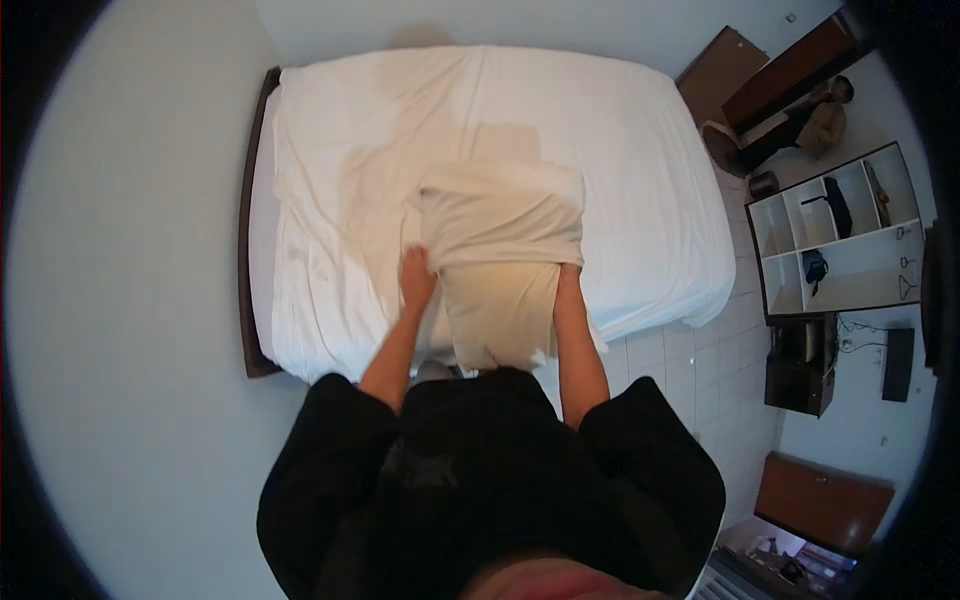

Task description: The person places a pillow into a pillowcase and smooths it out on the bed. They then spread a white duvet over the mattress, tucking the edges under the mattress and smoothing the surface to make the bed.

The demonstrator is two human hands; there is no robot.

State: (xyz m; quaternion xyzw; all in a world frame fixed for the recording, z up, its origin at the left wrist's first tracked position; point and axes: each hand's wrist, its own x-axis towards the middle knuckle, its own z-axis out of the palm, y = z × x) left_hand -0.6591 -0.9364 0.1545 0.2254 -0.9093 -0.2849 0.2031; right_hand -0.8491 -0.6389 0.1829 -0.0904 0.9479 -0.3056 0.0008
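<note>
A cream pillow [500, 312] lies across the near side of the bed, its closer end against my black top. A pale pillowcase [505, 212] covers its far part, with the hem crossing the pillow in a wrinkled band. At the left end of that hem is my left hand [416, 276], closed at the edge of the cloth, its fingertips a little blurred. On the opposite side my right hand [569, 274] grips the hem's right end, and its fingers are mostly hidden by the fabric.
Rumpled white sheets with yellowish stains cover the bed [640, 190]; a dark headboard [258, 230] stands left. Right, past a tiled floor [675, 375], are an open shelf unit [840, 235] and a dark cabinet [800, 370]. Another person [815, 125] is by the far-right doorway.
</note>
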